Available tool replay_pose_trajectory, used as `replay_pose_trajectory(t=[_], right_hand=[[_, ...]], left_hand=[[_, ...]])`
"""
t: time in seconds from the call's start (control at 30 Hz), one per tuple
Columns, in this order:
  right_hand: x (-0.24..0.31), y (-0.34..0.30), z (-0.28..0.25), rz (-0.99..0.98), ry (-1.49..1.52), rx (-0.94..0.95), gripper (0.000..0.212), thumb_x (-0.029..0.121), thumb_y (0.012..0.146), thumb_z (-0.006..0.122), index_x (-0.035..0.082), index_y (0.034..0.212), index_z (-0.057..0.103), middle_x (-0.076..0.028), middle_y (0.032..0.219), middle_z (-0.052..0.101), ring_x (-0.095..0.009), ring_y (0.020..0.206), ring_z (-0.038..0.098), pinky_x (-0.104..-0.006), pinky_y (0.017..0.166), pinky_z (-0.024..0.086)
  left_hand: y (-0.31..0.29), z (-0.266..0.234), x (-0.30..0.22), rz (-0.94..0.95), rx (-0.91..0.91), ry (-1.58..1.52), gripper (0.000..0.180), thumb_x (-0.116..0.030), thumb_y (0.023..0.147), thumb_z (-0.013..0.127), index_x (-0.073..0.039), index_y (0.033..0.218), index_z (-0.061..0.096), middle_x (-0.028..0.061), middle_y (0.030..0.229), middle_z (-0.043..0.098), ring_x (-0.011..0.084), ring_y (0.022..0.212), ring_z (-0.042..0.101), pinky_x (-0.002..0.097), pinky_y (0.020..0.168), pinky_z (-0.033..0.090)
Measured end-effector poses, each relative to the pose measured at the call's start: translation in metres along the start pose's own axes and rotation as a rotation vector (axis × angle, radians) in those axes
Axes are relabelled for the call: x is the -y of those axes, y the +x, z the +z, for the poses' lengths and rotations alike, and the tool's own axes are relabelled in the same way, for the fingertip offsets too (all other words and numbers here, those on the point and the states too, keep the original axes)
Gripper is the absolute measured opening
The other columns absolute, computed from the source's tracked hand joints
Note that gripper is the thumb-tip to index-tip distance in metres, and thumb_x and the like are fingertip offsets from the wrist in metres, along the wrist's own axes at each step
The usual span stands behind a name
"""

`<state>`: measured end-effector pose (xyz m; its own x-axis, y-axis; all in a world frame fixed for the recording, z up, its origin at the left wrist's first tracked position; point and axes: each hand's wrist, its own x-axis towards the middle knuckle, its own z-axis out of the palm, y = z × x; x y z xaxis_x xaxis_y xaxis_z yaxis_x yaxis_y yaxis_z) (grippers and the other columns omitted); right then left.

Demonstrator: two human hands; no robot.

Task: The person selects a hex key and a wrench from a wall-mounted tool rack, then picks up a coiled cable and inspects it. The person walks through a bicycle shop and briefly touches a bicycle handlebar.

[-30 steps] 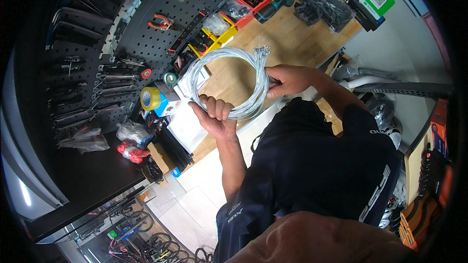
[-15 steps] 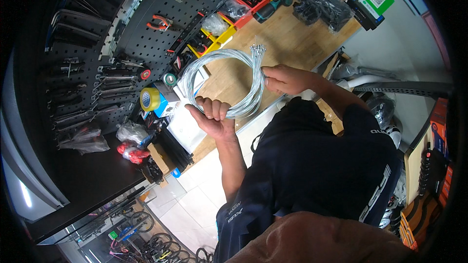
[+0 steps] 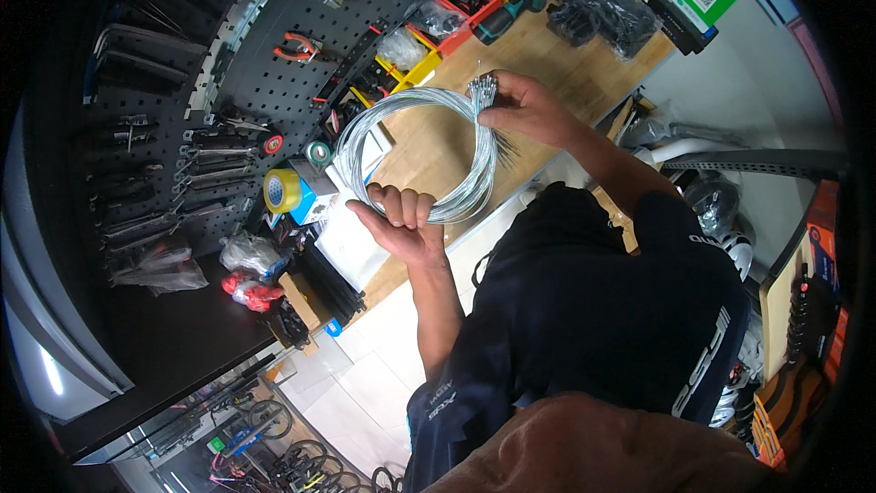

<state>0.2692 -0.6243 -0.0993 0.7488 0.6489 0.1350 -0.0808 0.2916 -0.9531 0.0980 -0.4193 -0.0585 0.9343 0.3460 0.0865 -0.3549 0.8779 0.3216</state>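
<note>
A coil of thin silvery steel cables (image 3: 349, 151) is held up in front of me over the wooden bench. My left hand (image 3: 401, 221) is closed round its lower part, fingers curled over the strands. At the coil's upper right, my right hand (image 3: 532, 110) pinches the bundled cables between thumb and fingers, just beside their small metal end heads (image 3: 482, 87). Loose dark cable tips (image 3: 506, 151) fan out below the right hand.
The wooden workbench (image 3: 584, 73) carries a teal cordless drill (image 3: 511, 14) and a black plastic-wrapped bundle (image 3: 607, 14). Yellow and red parts bins (image 3: 420, 64) line its back edge, before a pegboard (image 3: 260, 64) of tools. Yellow tape (image 3: 281, 190) stands to the left.
My right hand has moved up along the coil's right side to the cable heads and now pinches the bundle there. Loose tips now show below it. My left hand keeps its grip.
</note>
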Motion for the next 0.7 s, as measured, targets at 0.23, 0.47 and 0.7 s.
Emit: replay_pose_trajectory(t=[0.23, 0.47, 0.7], right_hand=[[0.009, 0.008, -0.003, 0.032, -0.056, -0.001, 0.021, 0.017, 0.098, 0.074, 0.001, 0.110, 0.067, 0.000, 0.082, 0.063, -0.004, 0.072, 0.057, -0.0220, 0.063, 0.047], [0.022, 0.009, -0.007, 0.051, -0.117, -0.054, 0.020, 0.017, 0.100, 0.070, 0.002, 0.113, 0.065, 0.000, 0.084, 0.062, -0.005, 0.071, 0.057, -0.0232, 0.064, 0.047], [0.003, 0.002, -0.003, 0.095, 0.154, 0.093, 0.038, 0.019, 0.107, 0.059, 0.001, 0.140, 0.057, -0.012, 0.114, 0.071, -0.017, 0.103, 0.068, -0.0312, 0.094, 0.054]], left_hand=[[-0.002, 0.000, 0.005, -0.002, -0.070, 0.061, 0.053, -0.058, 0.108, 0.044, -0.010, 0.102, 0.066, -0.0059, 0.056, 0.025, 0.0078, 0.047, 0.020, 0.0257, 0.046, 0.024], [0.000, 0.000, 0.008, -0.071, -0.145, 0.034, 0.051, -0.055, 0.108, 0.046, -0.009, 0.100, 0.064, -0.0052, 0.057, 0.028, 0.0079, 0.048, 0.021, 0.0259, 0.046, 0.025], [0.006, -0.006, 0.002, -0.110, -0.040, -0.118, 0.050, -0.052, 0.109, 0.046, -0.006, 0.100, 0.061, -0.0044, 0.059, 0.030, 0.0079, 0.048, 0.023, 0.0256, 0.046, 0.024]])
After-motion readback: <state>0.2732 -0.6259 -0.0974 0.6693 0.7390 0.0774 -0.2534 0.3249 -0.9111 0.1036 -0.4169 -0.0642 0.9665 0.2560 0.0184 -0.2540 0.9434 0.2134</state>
